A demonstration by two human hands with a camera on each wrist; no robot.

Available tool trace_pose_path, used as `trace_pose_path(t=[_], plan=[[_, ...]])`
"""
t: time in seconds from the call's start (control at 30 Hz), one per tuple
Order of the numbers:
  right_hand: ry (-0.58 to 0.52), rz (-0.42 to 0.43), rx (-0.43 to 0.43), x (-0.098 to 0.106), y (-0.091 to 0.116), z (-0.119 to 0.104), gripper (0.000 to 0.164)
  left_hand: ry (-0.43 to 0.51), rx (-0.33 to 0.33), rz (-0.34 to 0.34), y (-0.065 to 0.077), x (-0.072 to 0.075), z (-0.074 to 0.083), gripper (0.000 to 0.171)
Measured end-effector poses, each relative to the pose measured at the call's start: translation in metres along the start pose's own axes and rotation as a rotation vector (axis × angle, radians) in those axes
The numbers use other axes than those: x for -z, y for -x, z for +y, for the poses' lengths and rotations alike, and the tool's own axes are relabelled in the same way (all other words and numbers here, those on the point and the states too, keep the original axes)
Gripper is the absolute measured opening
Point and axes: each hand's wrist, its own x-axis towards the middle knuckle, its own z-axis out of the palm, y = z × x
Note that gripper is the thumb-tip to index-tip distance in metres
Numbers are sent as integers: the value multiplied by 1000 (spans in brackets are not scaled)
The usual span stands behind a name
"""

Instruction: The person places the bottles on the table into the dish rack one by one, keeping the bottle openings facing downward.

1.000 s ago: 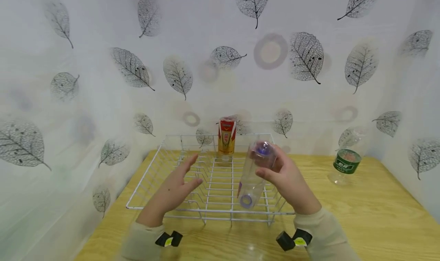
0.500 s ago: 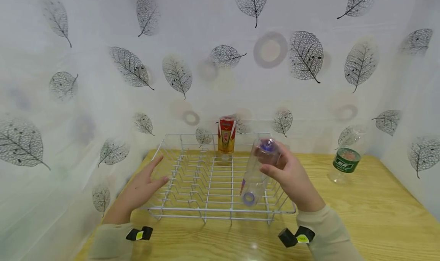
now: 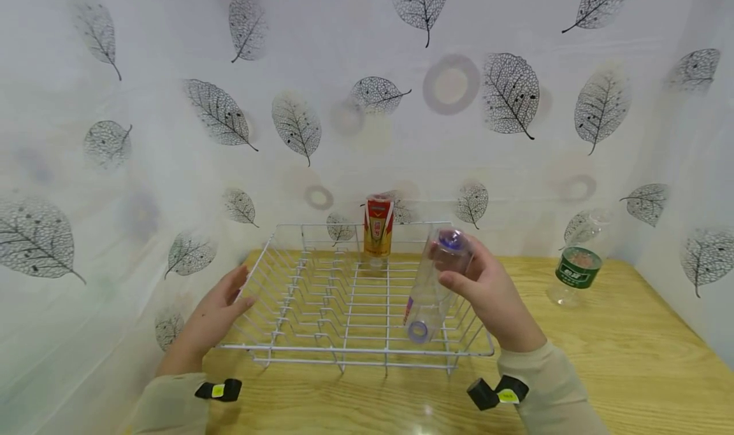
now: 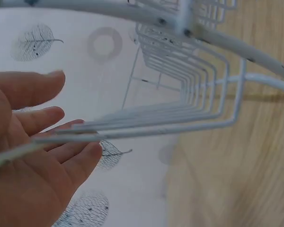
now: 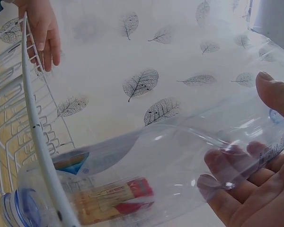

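Clear plastic bottle (image 3: 425, 295): tilted neck-down, 3 o'clock of wire rack (image 3: 355, 350) centre.
Right hand (image 3: 494, 298): fingers and thumb round bottle's base end, seemingly leaving neck free.
Left hand (image 3: 209, 313): well apart from right, fingers loose, rack's 9 o'clock rim; perhaps steadying, contact unclear.
Red-and-gold container (image 3: 378, 228): rack's 12 o'clock.

A yellow, wood-grained table (image 3: 648, 371) is spanning the bottom of the head view. On it, a white wire rack (image 3: 367, 350) is standing at the lower centre, and a green-labelled bottle (image 3: 578, 267) is standing toward the right, near the far edge.
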Motion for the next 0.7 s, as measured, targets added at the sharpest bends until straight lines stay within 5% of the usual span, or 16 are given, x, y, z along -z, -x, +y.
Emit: trace_pose_path(t=[0.47,0.7], plan=[[12,12,-9,2,1,-3,53,327,90,-9,-5,-5,-20,66],[4,28,27,5,4,-7,52,386,111,-29,-7,-6,-25,63]])
